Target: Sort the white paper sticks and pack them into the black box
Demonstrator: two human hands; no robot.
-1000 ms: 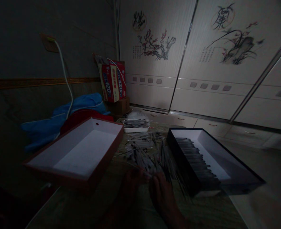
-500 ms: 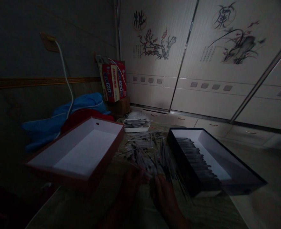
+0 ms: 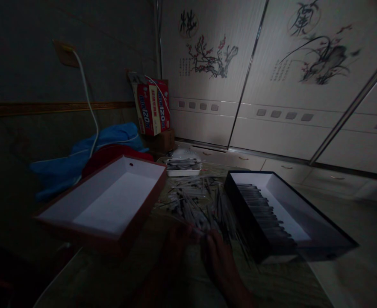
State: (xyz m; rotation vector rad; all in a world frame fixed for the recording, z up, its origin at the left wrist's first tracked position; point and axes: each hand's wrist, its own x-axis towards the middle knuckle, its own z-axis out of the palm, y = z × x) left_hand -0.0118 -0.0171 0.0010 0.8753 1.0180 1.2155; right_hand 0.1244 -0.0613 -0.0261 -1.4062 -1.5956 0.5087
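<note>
Thin pale sticks (image 3: pixel 196 205) lie in a loose, criss-crossed heap on a patterned tabletop (image 3: pixel 281 282), between two open boxes. Both of the person's hands sit at the near edge of the heap, dim in the shadow. The left hand (image 3: pixel 177 241) bends toward the sticks with its fingers curled, while the right hand (image 3: pixel 219 261) lies just beside it, its fingers slightly parted and pointing into the heap. A few sticks run toward the narrow gap between the hands, but the dark hides the fingertips, so it cannot be told whether either hand is holding any.

On the left stands a red-rimmed box (image 3: pixel 143 201) with a white lining. On the right, close to the right hand, a black box (image 3: pixel 249 222) holds neat rows of sticks (image 3: pixel 262 214) laid side by side. Farther back, a white tray (image 3: pixel 184 173) carries a small pile of similar sticks.

Behind the red-rimmed box, blue cloth (image 3: pixel 111 137) lies bunched against the wall. A red-and-white carton (image 3: pixel 150 107) marked "120" sits on a brown cardboard box (image 3: pixel 163 141). White cabinet doors (image 3: pixel 252 124) painted with plum blossom and orchid fill the background.
</note>
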